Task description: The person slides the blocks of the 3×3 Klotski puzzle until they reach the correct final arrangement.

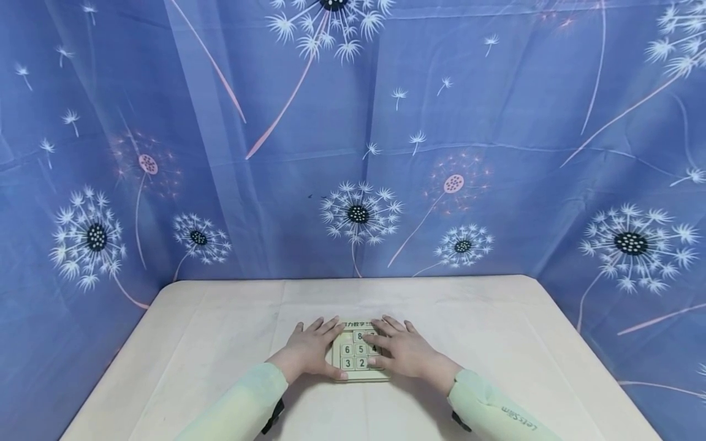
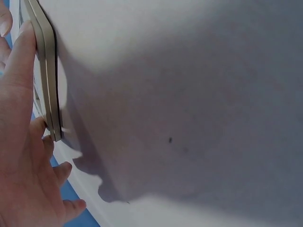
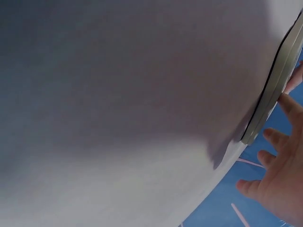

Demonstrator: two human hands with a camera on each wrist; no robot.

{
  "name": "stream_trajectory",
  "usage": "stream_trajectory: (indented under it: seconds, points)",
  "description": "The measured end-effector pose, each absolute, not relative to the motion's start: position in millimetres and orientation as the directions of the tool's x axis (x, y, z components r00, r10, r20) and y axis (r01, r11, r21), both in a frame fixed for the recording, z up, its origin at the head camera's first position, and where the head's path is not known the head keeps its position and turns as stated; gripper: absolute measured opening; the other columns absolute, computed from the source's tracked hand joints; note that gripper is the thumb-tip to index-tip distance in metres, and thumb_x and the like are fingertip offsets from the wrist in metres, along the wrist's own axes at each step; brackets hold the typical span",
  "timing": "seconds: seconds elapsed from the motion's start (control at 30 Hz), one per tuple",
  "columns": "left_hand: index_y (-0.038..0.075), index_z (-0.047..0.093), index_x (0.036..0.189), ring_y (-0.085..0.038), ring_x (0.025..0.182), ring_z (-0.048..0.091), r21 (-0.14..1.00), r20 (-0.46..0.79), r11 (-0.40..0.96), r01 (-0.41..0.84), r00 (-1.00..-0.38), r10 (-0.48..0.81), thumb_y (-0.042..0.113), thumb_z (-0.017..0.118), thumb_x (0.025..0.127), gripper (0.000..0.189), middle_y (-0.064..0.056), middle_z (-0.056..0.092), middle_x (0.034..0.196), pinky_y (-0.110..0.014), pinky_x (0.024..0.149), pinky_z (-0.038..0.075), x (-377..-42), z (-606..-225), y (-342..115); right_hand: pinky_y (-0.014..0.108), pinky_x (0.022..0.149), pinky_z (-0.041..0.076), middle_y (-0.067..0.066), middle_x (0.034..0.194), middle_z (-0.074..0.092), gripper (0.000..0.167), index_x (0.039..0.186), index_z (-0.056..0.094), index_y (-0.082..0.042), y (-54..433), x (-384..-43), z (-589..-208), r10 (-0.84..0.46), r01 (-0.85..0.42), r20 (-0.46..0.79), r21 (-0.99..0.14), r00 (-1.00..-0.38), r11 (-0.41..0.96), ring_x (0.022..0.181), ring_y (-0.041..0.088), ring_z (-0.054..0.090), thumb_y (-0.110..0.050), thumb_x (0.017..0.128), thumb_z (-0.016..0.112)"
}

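The number puzzle sits flat on the worktop, right between the hands. Left hand is spread along one side, thumb on the near corner – probably to stop it skidding. Right hand fans over the other side, fingers loose; neither's clamped on. Inside it's numbered tiles – looks like a blank slot top left, bottom-right spot's hidden.

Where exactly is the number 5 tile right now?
In the head view, below centre: the 5 tile sits mid-grid on the number board, between the 6 tile at left and the 4 tile at right.
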State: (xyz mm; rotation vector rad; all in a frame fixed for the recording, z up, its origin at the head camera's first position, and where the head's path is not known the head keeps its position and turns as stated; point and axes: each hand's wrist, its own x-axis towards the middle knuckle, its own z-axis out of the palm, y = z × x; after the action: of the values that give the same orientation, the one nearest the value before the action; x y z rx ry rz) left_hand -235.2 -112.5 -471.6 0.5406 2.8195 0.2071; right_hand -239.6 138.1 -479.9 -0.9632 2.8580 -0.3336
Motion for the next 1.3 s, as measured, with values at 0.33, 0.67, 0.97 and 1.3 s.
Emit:
stream_trajectory:
  seconds: [0.33,0.67,0.97,1.3]
  points:
    - [0.022,0.039,0.159,-0.031,0.156,0.034,0.175,-0.230,0.923,0.344,-0.897,0.378,0.074,0.078,0.071,0.110,0.002,0.033,0.170,-0.065,0.125,0.028,-235.1,-470.9,-112.1,0.076,0.117,0.029,0.015,0.162,0.044,0.058,0.146,0.059,-0.023,136.3,-242.0,-481.8,-0.610,-0.588,-0.029,-0.233,-0.792,0.775,0.153,0.044,0.035,-0.056,0.099,0.056]
    - [0.022,0.039,0.159,-0.032,0.156,0.034,0.188,-0.223,0.920,0.343,-0.898,0.380,0.073,0.079,0.070,0.111,0.002,0.034,0.169,-0.066,0.125,0.028,-234.5,-470.0,-111.9,0.077,0.117,0.029,0.013,0.162,0.045,0.054,0.145,0.060,-0.024,133.3,-243.2,-480.7,-0.620,-0.598,-0.026,-0.234,-0.784,0.766,0.153,0.043,0.035,-0.054,0.100,0.055]
    - [0.023,0.038,0.159,-0.032,0.156,0.034,0.186,-0.230,0.923,0.336,-0.899,0.374,0.074,0.079,0.070,0.111,0.003,0.033,0.169,-0.066,0.125,0.028,-235.4,-470.8,-112.1,0.076,0.116,0.031,0.012,0.161,0.046,0.054,0.144,0.060,-0.023,128.8,-243.9,-480.8,-0.623,-0.602,-0.025,-0.227,-0.782,0.765,0.153,0.042,0.036,-0.054,0.100,0.056]
    - [0.022,0.038,0.159,-0.032,0.156,0.034,0.195,-0.233,0.923,0.331,-0.899,0.372,0.073,0.079,0.070,0.110,0.002,0.034,0.169,-0.067,0.125,0.027,-235.2,-469.6,-112.0,0.076,0.117,0.031,0.012,0.161,0.046,0.053,0.144,0.060,-0.026,127.1,-245.2,-481.5,-0.626,-0.606,-0.033,-0.219,-0.779,0.765,0.153,0.042,0.036,-0.055,0.100,0.056]
